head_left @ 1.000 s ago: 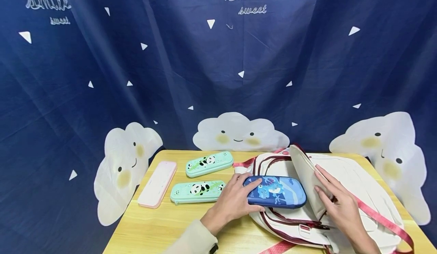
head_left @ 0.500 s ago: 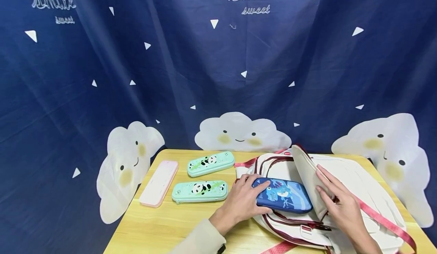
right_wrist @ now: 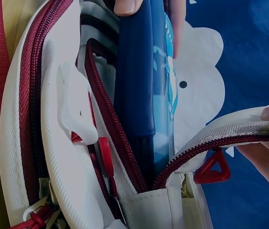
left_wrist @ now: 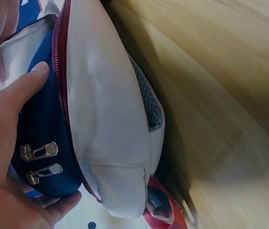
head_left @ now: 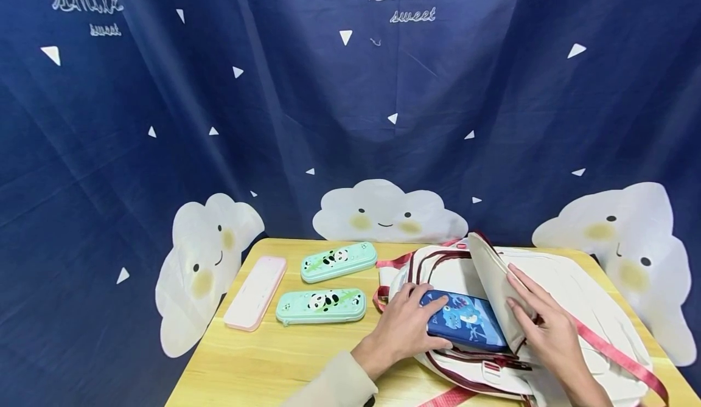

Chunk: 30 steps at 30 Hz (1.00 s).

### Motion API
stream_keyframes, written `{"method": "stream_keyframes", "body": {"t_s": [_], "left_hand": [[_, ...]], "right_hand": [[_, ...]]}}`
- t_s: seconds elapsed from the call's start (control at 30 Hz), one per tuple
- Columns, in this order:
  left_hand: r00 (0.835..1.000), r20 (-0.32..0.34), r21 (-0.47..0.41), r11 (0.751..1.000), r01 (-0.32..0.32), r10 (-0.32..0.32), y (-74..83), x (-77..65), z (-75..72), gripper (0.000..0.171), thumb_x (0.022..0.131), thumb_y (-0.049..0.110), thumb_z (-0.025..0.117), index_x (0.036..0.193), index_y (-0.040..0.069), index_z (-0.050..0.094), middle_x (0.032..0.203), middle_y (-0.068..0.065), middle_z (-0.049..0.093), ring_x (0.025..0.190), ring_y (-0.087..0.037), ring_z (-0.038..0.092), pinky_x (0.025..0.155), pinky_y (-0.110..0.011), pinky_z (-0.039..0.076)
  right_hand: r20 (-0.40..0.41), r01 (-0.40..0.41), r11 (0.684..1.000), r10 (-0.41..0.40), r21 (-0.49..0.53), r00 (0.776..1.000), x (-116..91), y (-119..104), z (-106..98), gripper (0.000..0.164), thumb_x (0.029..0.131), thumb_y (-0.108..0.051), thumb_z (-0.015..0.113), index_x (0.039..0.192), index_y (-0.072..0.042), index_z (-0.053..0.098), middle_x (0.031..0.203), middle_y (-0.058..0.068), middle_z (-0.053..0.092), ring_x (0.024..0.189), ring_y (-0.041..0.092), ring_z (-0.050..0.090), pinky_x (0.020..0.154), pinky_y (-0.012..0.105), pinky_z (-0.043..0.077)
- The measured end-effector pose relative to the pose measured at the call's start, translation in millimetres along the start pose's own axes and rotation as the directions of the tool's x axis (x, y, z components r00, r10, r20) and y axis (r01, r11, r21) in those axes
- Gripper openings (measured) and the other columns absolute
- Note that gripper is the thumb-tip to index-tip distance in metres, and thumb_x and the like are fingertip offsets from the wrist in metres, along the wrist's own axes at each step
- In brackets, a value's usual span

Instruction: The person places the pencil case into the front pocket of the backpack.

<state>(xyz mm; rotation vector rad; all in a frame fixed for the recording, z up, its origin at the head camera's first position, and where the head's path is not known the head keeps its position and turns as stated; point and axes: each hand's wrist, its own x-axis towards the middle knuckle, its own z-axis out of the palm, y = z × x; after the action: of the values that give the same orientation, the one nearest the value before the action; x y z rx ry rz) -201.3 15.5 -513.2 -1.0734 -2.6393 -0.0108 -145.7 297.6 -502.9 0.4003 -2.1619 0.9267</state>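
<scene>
My left hand (head_left: 402,328) grips the near end of a blue dinosaur pencil case (head_left: 465,320), its thumb and fingers on opposite edges. The case's far end lies inside the unzipped front pocket of a white backpack (head_left: 580,291) with dark red zips. In the left wrist view, two metal zip pulls (left_wrist: 41,162) show on the case's end. My right hand (head_left: 544,322) holds the pocket's flap (head_left: 495,291) raised, thumb on one face and fingers on the other in the right wrist view. There the case (right_wrist: 137,86) stands between the pocket's zip edges.
Two mint panda pencil cases (head_left: 338,262) (head_left: 321,306) lie left of the backpack on the wooden table (head_left: 257,364). A pink-and-white case (head_left: 255,294) is farther left. Red straps (head_left: 613,351) trail from the bag. A dark blue curtain (head_left: 350,109) with clouds hangs behind.
My left hand has moved right with the blue pencil case, whose far end has slid deeper under the flap. The right hand keeps holding the flap up in about the same place.
</scene>
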Motion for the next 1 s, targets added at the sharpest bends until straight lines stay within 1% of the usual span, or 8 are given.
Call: {"method": "stream_keyframes", "body": {"t_s": [0.23,0.33,0.53,0.7,0.8,0.9,1.0], "left_hand": [[1.000,-0.002,-0.008,1.000,0.007,-0.007,7.3,5.4,5.8,0.087,0.085,0.089,0.066,0.157,0.040,0.058,0.156,0.000,0.057,0.136,-0.022,0.056,0.116,-0.036,0.051],[1.000,0.001,-0.012,1.000,0.017,-0.017,11.5,6.8,8.6,0.088,0.085,0.091,0.064,0.157,0.041,0.058,0.155,0.001,0.057,0.136,-0.022,0.057,0.113,-0.036,0.053],[1.000,0.002,-0.008,1.000,0.024,-0.024,19.1,8.6,13.7,0.089,0.086,0.093,0.059,0.158,0.041,0.056,0.154,0.001,0.057,0.132,-0.021,0.056,0.113,-0.033,0.052],[1.000,0.004,-0.019,1.000,0.011,-0.011,23.3,9.9,13.6,0.089,0.087,0.092,0.058,0.159,0.040,0.055,0.157,0.000,0.057,0.133,-0.021,0.057,0.113,-0.032,0.051],[1.000,0.008,-0.016,1.000,-0.002,0.003,24.8,9.7,14.1,0.089,0.088,0.092,0.057,0.160,0.039,0.055,0.157,-0.001,0.057,0.134,-0.022,0.058,0.115,-0.032,0.051],[1.000,0.022,-0.013,1.000,-0.010,0.011,25.8,9.1,15.0,0.089,0.089,0.091,0.057,0.160,0.039,0.055,0.157,-0.001,0.057,0.135,-0.022,0.058,0.117,-0.032,0.050],[0.999,0.048,-0.029,0.999,-0.019,0.020,26.9,9.0,15.9,0.088,0.090,0.090,0.057,0.161,0.039,0.053,0.158,0.000,0.055,0.136,-0.022,0.057,0.117,-0.031,0.050]], "right_hand": [[-0.008,0.015,1.000,-0.015,0.000,1.000,1,0,0,0.070,0.077,0.024,0.080,0.141,-0.002,0.072,0.152,0.017,0.066,0.146,-0.007,0.052,0.119,0.007,0.036],[-0.016,0.022,1.000,-0.022,-0.001,1.000,0,1,1,0.070,0.076,0.024,0.081,0.141,-0.002,0.072,0.152,0.017,0.067,0.146,-0.007,0.052,0.118,0.006,0.036],[-0.033,0.041,0.999,-0.041,0.006,0.999,0,3,4,0.071,0.075,0.024,0.082,0.140,-0.002,0.073,0.152,0.015,0.067,0.145,-0.007,0.053,0.116,0.005,0.037],[-0.037,0.047,0.999,-0.047,0.004,0.998,1,3,5,0.070,0.074,0.024,0.082,0.139,-0.002,0.074,0.151,0.015,0.068,0.144,-0.008,0.054,0.118,0.006,0.035],[-0.036,0.048,0.999,-0.047,0.002,0.998,1,2,6,0.070,0.074,0.024,0.082,0.139,-0.003,0.074,0.150,0.016,0.068,0.143,-0.009,0.054,0.117,0.005,0.035],[-0.033,0.049,0.999,-0.049,0.002,0.998,1,1,5,0.070,0.074,0.024,0.082,0.139,-0.003,0.074,0.149,0.016,0.069,0.142,-0.010,0.054,0.114,0.004,0.036],[-0.026,0.051,0.999,-0.050,0.003,0.998,1,0,5,0.070,0.075,0.024,0.082,0.139,-0.003,0.074,0.149,0.017,0.068,0.142,-0.010,0.054,0.114,0.003,0.037]]}}
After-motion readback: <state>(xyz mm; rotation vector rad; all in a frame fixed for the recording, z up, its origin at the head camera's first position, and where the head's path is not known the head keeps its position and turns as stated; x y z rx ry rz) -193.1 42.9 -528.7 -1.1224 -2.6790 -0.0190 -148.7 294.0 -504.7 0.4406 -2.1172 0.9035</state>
